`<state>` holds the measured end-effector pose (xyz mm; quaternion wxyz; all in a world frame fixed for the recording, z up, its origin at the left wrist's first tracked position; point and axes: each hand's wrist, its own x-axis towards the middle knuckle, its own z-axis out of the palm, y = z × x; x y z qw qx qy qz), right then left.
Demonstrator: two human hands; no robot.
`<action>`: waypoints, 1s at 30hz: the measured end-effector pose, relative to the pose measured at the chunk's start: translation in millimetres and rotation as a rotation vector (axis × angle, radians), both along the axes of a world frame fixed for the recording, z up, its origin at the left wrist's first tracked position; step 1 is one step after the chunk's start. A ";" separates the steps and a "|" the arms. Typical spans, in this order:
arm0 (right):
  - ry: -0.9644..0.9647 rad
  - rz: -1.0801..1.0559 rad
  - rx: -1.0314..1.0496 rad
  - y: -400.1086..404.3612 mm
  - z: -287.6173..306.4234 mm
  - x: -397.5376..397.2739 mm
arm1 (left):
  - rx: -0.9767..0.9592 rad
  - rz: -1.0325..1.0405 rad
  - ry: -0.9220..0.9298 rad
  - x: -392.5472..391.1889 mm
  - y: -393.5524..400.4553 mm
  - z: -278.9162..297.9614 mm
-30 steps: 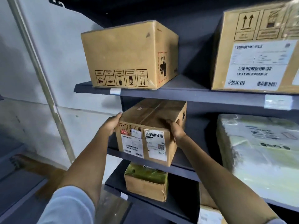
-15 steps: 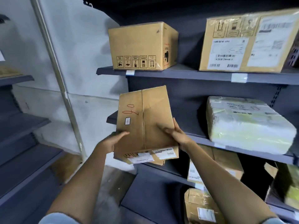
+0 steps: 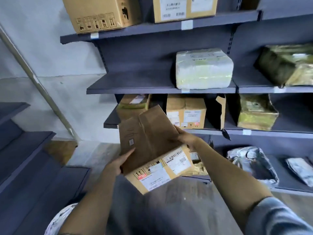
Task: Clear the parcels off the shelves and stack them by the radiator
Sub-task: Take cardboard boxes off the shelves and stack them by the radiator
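Note:
I hold a brown cardboard box (image 3: 149,136) with shipping labels on its near side, tilted and clear of the shelves, in front of the lower shelf levels. My left hand (image 3: 122,161) grips its left edge, and my right hand (image 3: 185,138) grips its right edge. More parcels stay on the dark shelf unit (image 3: 152,90): two cardboard boxes (image 3: 101,14) (image 3: 184,7) on top, a white wrapped parcel (image 3: 203,68) in the middle, and a labelled box (image 3: 186,111) below it. No radiator is in view.
Green-wrapped parcels (image 3: 286,65) (image 3: 255,112) and silver bags (image 3: 250,163) lie on the right-hand shelves. A second dark shelf unit (image 3: 25,150) stands at the left, a slanted pipe (image 3: 42,92) runs down the pale wall, and wooden floor (image 3: 59,150) shows between the units.
Both hands pulled the box off the middle shelf, tipped it and brought it down and toward me. The view dropped, so lower shelves show now.

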<state>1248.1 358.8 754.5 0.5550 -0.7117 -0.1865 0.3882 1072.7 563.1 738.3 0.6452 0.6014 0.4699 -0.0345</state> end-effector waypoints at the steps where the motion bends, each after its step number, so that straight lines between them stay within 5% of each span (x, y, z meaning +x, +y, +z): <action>1: 0.048 -0.042 -0.075 -28.9 -8.4 -5.3 | -0.001 -0.033 0.030 3.5 -22.6 -3.5; 7: 0.244 -0.211 -0.215 -221.1 -42.5 -24.4 | 0.002 -0.378 0.199 59.1 -177.3 -19.9; 12: 0.383 -0.717 -0.270 -449.1 -50.9 -40.6 | 0.007 -0.834 0.190 138.3 -390.2 -24.8; 24: 0.167 -1.488 -0.111 -816.5 -9.9 -72.3 | -0.154 -1.326 0.081 273.7 -814.9 -16.7; 30: 0.174 -1.560 -0.043 -950.8 -6.3 -1.9 | -0.192 -1.462 0.088 371.5 -977.7 -10.5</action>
